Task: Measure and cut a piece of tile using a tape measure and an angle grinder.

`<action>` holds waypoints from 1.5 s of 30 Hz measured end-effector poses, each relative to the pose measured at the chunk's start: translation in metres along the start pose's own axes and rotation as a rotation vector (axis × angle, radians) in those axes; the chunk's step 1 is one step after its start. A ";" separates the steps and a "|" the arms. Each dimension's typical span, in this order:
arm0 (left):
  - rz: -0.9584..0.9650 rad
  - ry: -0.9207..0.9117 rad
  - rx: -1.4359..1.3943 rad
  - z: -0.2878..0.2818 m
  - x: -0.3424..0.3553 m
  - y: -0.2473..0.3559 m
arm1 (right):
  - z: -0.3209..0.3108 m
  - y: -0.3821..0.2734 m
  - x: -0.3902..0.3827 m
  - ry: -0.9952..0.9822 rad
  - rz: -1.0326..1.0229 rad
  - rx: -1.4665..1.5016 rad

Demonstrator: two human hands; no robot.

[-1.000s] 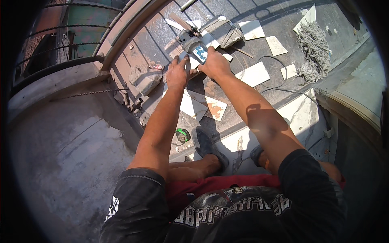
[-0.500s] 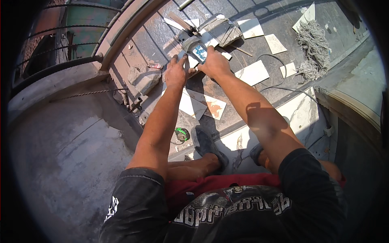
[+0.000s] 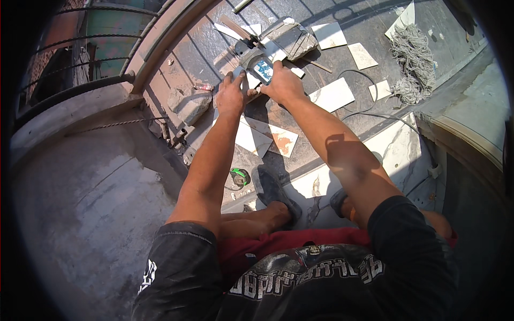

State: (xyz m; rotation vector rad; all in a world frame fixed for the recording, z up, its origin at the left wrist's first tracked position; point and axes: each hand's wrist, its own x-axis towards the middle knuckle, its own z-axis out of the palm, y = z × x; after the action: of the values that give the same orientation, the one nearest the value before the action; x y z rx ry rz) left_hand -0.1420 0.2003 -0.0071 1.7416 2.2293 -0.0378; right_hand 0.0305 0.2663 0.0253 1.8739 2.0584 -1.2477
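My right hand (image 3: 285, 84) is wrapped round the body of a grey handheld power cutter (image 3: 262, 69) with a blue-and-white label. The cutter's dark front end points away from me, near a concrete block. Close beside the cutter, my left hand (image 3: 231, 96) grips the near edge of a pale tile piece (image 3: 253, 81), fingers on top and thumb lower down. Where the blade meets the tile is hidden by the tool and my hands. White triangular tile offcuts (image 3: 251, 138) lie on the floor under my forearms, one with an orange-brown patch (image 3: 284, 142).
Broken concrete blocks (image 3: 300, 43) (image 3: 190, 104) flank the work spot. More cut tiles (image 3: 332, 95) and a tangled grey string mop head (image 3: 415, 64) lie to the right, with a black cable (image 3: 369, 111) between. A green-and-black tape measure (image 3: 240, 177) sits near my foot. Metal railing (image 3: 85, 36) stands left.
Both hands and the cutter stay in nearly the same place. Only a very slight shift of the whole view shows.
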 end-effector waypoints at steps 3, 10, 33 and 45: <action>-0.006 -0.010 -0.003 -0.003 0.000 0.003 | 0.001 0.003 0.001 -0.001 -0.002 0.002; -0.005 -0.017 -0.003 -0.003 0.002 0.002 | 0.003 0.006 0.000 0.005 -0.018 -0.002; 0.001 -0.015 0.003 0.001 0.003 0.000 | 0.002 0.014 -0.007 -0.005 -0.011 0.016; -0.004 -0.024 0.012 0.001 0.004 0.000 | 0.003 0.019 -0.009 0.001 -0.017 0.024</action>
State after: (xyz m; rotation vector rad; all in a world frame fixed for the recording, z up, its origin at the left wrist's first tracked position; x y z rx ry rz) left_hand -0.1421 0.2038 -0.0088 1.7331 2.2202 -0.0725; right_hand 0.0476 0.2562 0.0192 1.8707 2.0735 -1.2815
